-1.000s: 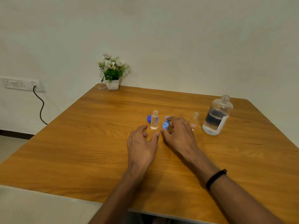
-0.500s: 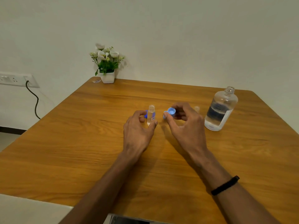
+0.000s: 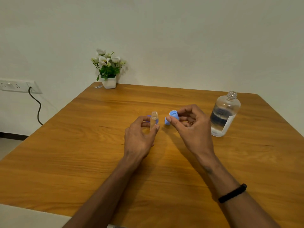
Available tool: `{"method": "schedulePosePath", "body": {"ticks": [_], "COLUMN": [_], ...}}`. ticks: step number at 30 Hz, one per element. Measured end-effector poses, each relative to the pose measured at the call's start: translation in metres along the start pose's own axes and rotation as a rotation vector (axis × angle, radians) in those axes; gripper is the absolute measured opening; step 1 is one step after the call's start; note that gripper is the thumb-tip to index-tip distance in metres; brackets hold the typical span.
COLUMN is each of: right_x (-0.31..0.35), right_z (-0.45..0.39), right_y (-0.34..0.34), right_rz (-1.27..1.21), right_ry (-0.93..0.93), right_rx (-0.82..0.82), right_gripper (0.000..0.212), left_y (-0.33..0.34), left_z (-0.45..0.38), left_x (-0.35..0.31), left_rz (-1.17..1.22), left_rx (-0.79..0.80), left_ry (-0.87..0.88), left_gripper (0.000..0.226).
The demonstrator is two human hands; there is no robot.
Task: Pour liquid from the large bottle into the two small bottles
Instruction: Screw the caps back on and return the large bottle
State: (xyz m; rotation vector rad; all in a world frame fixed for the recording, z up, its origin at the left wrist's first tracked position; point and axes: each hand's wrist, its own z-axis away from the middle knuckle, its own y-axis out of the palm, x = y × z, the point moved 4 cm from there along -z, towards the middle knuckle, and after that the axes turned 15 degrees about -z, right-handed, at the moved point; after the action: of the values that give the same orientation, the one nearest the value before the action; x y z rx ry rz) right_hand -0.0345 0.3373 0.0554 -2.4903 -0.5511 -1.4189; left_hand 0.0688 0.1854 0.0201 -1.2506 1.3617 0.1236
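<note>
A small clear bottle [image 3: 154, 119] stands uncapped at the table's middle, and my left hand [image 3: 139, 137] grips it between thumb and fingers. My right hand [image 3: 191, 127] pinches a light blue cap [image 3: 174, 115] just to the bottle's right, its open side facing me. Another light blue cap [image 3: 167, 121] sits below that, partly behind my thumb. A dark blue cap [image 3: 148, 116] peeks out behind the left fingers. The large clear bottle [image 3: 224, 114], uncapped and about half full, stands at the right. The second small bottle is hidden behind my right hand.
A white pot of flowers [image 3: 107, 71] stands at the far left corner of the wooden table [image 3: 82, 153]. A wall socket with a black cable [image 3: 35, 106] is on the left wall. A black band circles my right wrist.
My right hand has picked a light blue cap off the table and raised it. My left hand has closed around the small bottle.
</note>
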Motion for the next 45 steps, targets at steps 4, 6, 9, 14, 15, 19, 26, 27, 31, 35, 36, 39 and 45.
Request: {"method": "schedulePosePath", "body": {"ticks": [4,6,9,14,15,19,26,27,31,35,36,39,45], "right_x": [0.002,0.001,-0.002,0.000,0.000,0.003,0.006,0.007,0.008,0.007,0.007,0.007,0.007], "right_z": [-0.003,-0.004,-0.007,-0.004,-0.004,-0.003,-0.004,-0.004,-0.003,-0.003,-0.003,-0.003,-0.002], "right_y": [-0.002,-0.003,-0.003,-0.001,0.000,0.002,0.000,-0.001,0.000,0.000,-0.001,0.000,0.003], "right_rz": [-0.088,-0.130,-0.123,0.020,0.030,0.029,-0.094,-0.100,-0.076,-0.025,-0.016,0.025,0.081], "right_ry": [0.017,0.034,0.038,-0.002,-0.003,-0.003,0.022,0.016,-0.002,-0.033,-0.038,-0.055,-0.100], "right_rx": [-0.014,-0.016,0.015,0.150,0.167,0.181,0.106,0.104,0.100,0.102,0.102,0.112,0.149], "right_gripper": [0.022,0.021,0.029,0.034,0.033,0.040,0.035,0.034,0.033,0.036,0.036,0.037,0.036], "left_y": [0.000,-0.001,-0.001,0.001,0.002,0.006,0.004,0.004,0.004,0.004,0.005,0.004,0.003], "left_z": [0.002,0.004,0.007,0.008,0.008,0.005,0.008,0.008,0.010,0.011,0.011,0.011,0.011], "left_x": [-0.001,-0.001,-0.004,-0.006,-0.006,-0.005,-0.008,-0.008,-0.010,-0.011,-0.011,-0.011,-0.013], "left_rz": [-0.045,-0.045,-0.066,-0.109,-0.115,-0.126,-0.146,-0.141,-0.152,-0.153,-0.151,-0.149,-0.153], "left_rx": [-0.028,-0.030,-0.035,-0.013,-0.011,0.003,0.021,0.029,0.051,0.052,0.049,0.040,0.040], "left_ry": [0.031,0.055,0.109,0.155,0.160,0.186,0.216,0.218,0.253,0.260,0.260,0.258,0.259], "left_gripper": [0.031,0.038,0.040,0.042,0.042,0.039,0.041,0.041,0.039,0.037,0.037,0.037,0.039]}}
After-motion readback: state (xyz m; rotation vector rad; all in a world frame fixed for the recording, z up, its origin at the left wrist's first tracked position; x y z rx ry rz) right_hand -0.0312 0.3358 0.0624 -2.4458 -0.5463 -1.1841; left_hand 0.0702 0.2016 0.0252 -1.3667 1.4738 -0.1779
